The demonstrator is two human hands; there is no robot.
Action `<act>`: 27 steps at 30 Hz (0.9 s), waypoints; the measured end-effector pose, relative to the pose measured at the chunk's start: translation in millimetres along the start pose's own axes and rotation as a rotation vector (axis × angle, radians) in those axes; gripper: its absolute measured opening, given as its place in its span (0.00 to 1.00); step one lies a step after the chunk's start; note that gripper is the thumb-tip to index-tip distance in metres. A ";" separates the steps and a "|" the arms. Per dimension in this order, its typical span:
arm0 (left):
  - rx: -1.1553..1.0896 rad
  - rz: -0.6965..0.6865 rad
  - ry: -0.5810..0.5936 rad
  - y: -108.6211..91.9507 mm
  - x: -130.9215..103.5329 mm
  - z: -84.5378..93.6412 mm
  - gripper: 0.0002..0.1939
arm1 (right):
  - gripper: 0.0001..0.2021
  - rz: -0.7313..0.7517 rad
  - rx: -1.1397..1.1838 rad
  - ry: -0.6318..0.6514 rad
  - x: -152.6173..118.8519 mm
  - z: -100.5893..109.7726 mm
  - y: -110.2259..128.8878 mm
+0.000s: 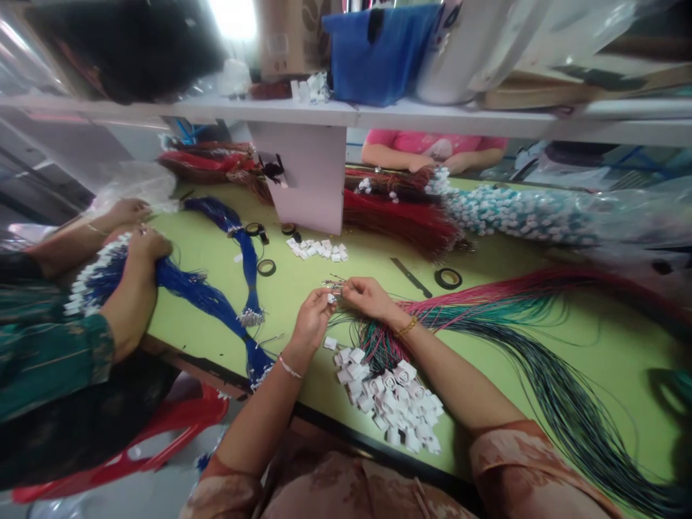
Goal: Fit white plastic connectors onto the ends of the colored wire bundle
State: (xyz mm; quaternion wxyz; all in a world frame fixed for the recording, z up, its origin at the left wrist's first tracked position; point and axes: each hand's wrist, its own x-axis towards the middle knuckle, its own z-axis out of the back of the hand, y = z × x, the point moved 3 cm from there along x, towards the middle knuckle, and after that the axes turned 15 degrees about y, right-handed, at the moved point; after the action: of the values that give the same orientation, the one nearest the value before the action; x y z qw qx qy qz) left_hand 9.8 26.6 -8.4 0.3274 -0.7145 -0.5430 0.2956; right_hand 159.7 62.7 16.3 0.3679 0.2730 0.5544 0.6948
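While my left hand (312,318) pinches a white plastic connector (331,298), I'd steady thin metal-tipped wires (335,285) my right hand (368,295) pinches alongside.

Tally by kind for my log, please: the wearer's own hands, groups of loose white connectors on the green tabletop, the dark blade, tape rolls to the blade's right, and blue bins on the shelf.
Wearer's left hand and right hand: 2
Loose white connectors, near group and far group: 2
Dark blade: 1
Tape roll: 1
Blue bin: 1
Total: 7
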 end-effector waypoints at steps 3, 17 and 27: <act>0.023 0.009 0.011 -0.5 0.1 -0.7 0.08 | 0.11 0.004 -0.020 0.026 -2.4 -2.5 -0.1; 0.222 -0.021 -0.053 0.3 -4.1 -4.2 0.14 | 0.09 0.079 -0.162 0.026 -2.7 -8.9 0.9; 0.266 -0.032 -0.053 -1.7 -1.0 1.3 0.15 | 0.09 0.101 -0.307 0.057 -2.0 -8.6 5.7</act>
State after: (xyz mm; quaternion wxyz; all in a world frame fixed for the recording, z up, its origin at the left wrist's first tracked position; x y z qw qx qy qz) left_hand 7.5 26.2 -7.7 0.4095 -0.6480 -0.5188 0.3784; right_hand 152.9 55.5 19.8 0.3542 0.2214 0.4372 0.7965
